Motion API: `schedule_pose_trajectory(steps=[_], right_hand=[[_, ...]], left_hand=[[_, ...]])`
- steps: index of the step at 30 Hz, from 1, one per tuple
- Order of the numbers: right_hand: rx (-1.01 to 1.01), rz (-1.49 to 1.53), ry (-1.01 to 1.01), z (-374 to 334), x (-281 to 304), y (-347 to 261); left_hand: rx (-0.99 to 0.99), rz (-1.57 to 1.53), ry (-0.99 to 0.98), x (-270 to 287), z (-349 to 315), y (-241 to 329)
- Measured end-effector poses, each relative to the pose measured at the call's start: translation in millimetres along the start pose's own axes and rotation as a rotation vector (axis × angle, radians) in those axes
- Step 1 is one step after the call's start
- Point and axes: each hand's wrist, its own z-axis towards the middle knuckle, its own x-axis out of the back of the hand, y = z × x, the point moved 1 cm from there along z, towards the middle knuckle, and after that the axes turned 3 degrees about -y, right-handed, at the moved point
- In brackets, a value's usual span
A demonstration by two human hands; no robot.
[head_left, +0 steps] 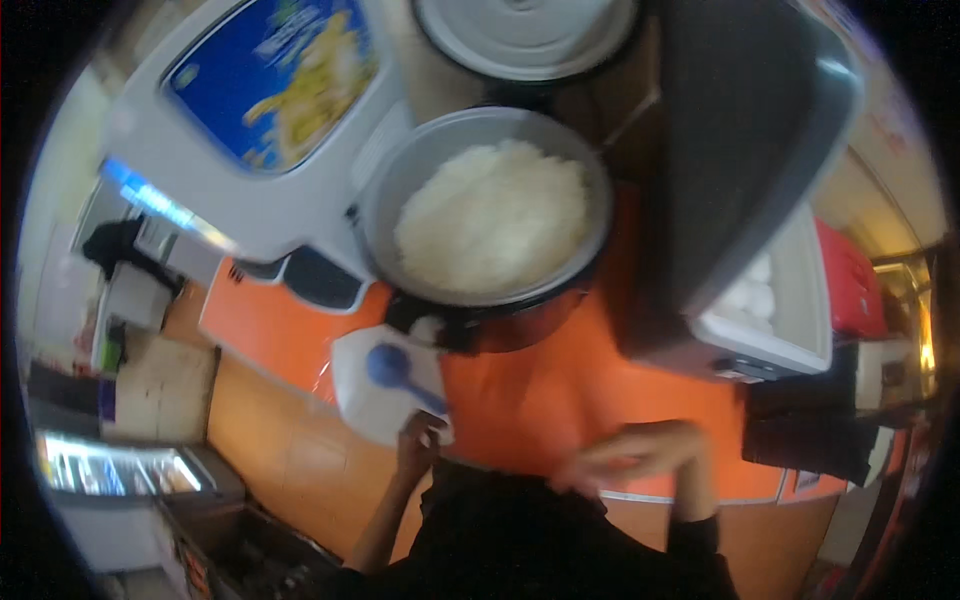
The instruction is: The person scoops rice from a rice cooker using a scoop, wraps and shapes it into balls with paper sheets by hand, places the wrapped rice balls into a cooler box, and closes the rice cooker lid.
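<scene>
My left hand (418, 445) is closed, its fingers curled at the near corner of a white squarish tray (365, 415). A blue ladle-like scoop (388, 366) lies on that tray, its handle tip reaching my fingers. Whether they grip the tray or the handle I cannot tell. My right hand (640, 455) is over the counter's near edge, smeared by motion, and nothing shows in it. Ahead of both hands stands a large round cooker pot (375, 235) with its lid off, heaped with white cooked rice (495, 220).
The counter (520, 405) is orange. Left of the pot is a white machine (205, 150) with a blue picture panel. Behind it sits a lidded pot (525, 40). At right, a grey box with a raised lid (755, 130) holds white rounded items (750, 298). A red object (850, 285) stands beyond.
</scene>
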Motion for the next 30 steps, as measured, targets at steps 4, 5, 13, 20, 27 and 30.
schedule_pose_trajectory(steps=[4, 5, 13, 20, 27, 30], right_hand=[[-0.019, -0.651, 0.774, 213.9, -8.3, 124.9], [-0.038, -0.813, 0.878, 255.5, -5.5, 145.3], [-0.289, -0.867, 1.289, 361.2, 11.4, 239.5], [-0.176, -0.61, 1.457, 360.9, -13.5, 226.2], [-0.071, -0.429, 1.561, 367.9, -38.8, 218.9], [-0.074, -0.505, 1.643, 361.3, -48.2, 221.4]], left_hand=[[0.002, 0.335, 0.382, 92.8, -16.6, -85.3], [0.019, 0.443, 0.375, 110.0, -22.2, -108.0], [0.51, -0.442, 0.471, 84.5, -57.5, -207.9], [0.838, -0.911, -0.126, 124.7, -57.0, -208.5], [0.386, -0.395, 0.198, 138.6, -44.5, -250.6], [0.155, -0.259, 0.33, 161.0, -35.2, -289.3]])
